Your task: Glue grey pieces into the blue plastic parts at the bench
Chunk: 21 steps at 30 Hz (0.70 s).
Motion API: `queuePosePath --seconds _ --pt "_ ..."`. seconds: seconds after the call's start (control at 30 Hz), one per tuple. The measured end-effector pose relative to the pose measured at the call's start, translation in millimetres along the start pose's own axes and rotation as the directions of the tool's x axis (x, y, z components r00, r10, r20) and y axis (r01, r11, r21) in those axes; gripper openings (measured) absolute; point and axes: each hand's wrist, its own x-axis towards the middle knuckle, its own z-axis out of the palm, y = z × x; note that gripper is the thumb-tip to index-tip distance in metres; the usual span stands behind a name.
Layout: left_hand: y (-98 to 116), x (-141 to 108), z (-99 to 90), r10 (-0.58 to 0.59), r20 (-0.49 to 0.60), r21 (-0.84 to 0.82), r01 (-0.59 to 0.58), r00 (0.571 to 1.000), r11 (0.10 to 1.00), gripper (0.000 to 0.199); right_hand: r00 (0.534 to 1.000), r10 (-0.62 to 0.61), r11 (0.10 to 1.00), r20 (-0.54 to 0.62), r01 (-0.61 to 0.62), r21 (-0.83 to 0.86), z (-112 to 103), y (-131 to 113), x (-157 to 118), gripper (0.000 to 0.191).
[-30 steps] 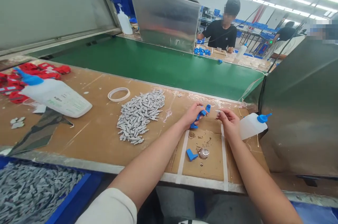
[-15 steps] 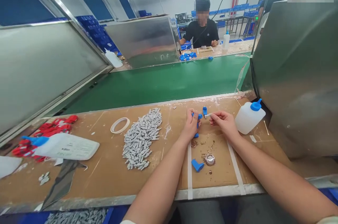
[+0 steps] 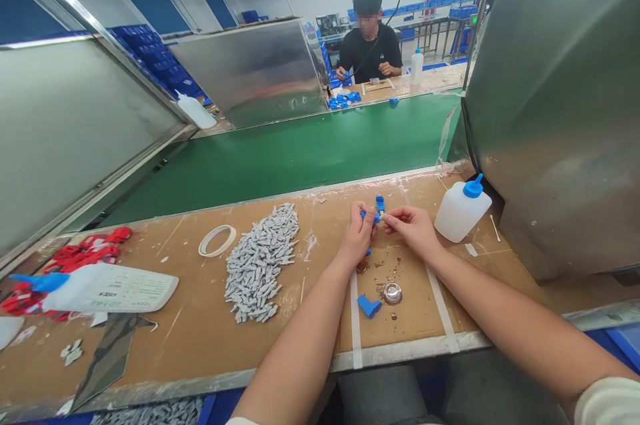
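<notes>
My left hand (image 3: 358, 233) is closed around a blue plastic part (image 3: 371, 217), whose ends stick out past the fingers. Close beside it, my right hand (image 3: 406, 225) pinches a small pale piece (image 3: 383, 216) against the part's right end; whether they touch is hard to make out. Just beyond the fingertips lies another small blue piece (image 3: 381, 203). Nearer to me, an L-shaped blue part (image 3: 369, 305) rests on the cardboard beside a small round metal dish (image 3: 392, 293) of shiny liquid.
A pile of small grey parts (image 3: 263, 261) and a tape roll (image 3: 217, 241) lie left. White bottles stand right (image 3: 463, 209) and lie left (image 3: 115, 288), near red parts (image 3: 95, 246). Behind runs a green belt (image 3: 280, 148); a co-worker (image 3: 371, 45) sits beyond.
My right hand has brought the pale piece left, up to the blue part in my left hand. The co-worker's hand has risen with a blue piece. The view has shifted slightly.
</notes>
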Motion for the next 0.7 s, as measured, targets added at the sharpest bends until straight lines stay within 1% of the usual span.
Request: queuePosePath --seconds 0.07,0.1,0.17,0.23,0.3,0.37,0.47,0.57,0.7 --pt "2 -1 -0.9 0.029 -0.008 0.033 -0.029 1.000 0.999 0.039 0.995 -0.073 0.981 0.061 0.083 -0.174 -4 -2 -1 0.050" --pt "3 -2 -1.8 0.042 -0.014 0.053 -0.041 0.999 0.998 0.037 0.987 -0.115 0.946 0.112 0.143 -0.292 -6 -4 -1 0.048" --pt "6 -3 -4.1 0.060 -0.027 0.118 -0.056 0.998 0.991 0.034 0.955 -0.166 0.819 0.248 0.273 -0.504 -11 -8 -2 0.047" --pt "9 -5 -5.9 0.069 -0.029 0.188 -0.062 0.997 0.980 0.033 0.918 -0.150 0.703 0.366 0.359 -0.613 -14 -9 -3 0.047" --pt "11 -6 -6.1 0.079 -0.017 0.241 -0.073 0.997 0.968 0.036 0.905 -0.114 0.661 0.411 0.378 -0.648 -13 -7 -6 0.045" --pt "12 -8 -4.1 0.101 -0.030 0.269 -0.090 0.994 0.959 0.037 0.907 -0.107 0.672 0.407 0.368 -0.643 -10 -2 -8 0.043" --pt "11 -11 1.5 0.124 -0.089 0.296 -0.093 0.988 0.951 0.034 0.916 -0.133 0.730 0.378 0.348 -0.588 -3 7 -11 0.044" --pt "10 -13 5.8 0.109 -0.117 0.307 -0.069 0.987 0.949 0.031 0.929 -0.141 0.768 0.342 0.320 -0.555 2 13 -12 0.045" --pt "7 -11 9.9 0.080 -0.154 0.307 -0.029 0.985 0.951 0.028 0.942 -0.126 0.792 0.310 0.284 -0.541 3 17 -8 0.044"
